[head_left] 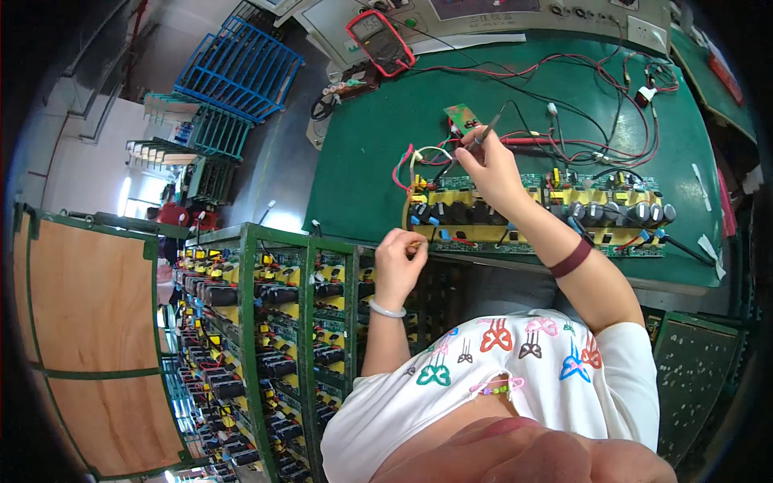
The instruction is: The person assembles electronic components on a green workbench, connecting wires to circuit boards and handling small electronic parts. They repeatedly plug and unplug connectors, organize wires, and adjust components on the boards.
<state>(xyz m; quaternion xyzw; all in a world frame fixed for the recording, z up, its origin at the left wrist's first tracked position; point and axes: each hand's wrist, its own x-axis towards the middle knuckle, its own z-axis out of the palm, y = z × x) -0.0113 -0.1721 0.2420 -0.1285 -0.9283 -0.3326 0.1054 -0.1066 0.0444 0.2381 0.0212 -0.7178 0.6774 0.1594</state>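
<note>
My right hand [493,171] is closed round a dark test probe [490,126], above the far edge of a long circuit board [475,196] with black cylindrical capacitors and yellow parts. Just beyond its fingers sits a small green circuit board [459,117], partly covered by the hand. At the near left corner of the long board, my left hand [398,259] is pinched on something small that I cannot make out. Red and white wires [400,169] rise by the long board's left end. A second similar board [608,211] lies alongside to the right.
On the green bench mat [354,161] lie a red test probe [527,142] and tangled leads [600,113]. A red multimeter [381,43] leans at the back. Green racks [251,322] full of similar boards stand at the left, with blue wire racks [239,68] beyond.
</note>
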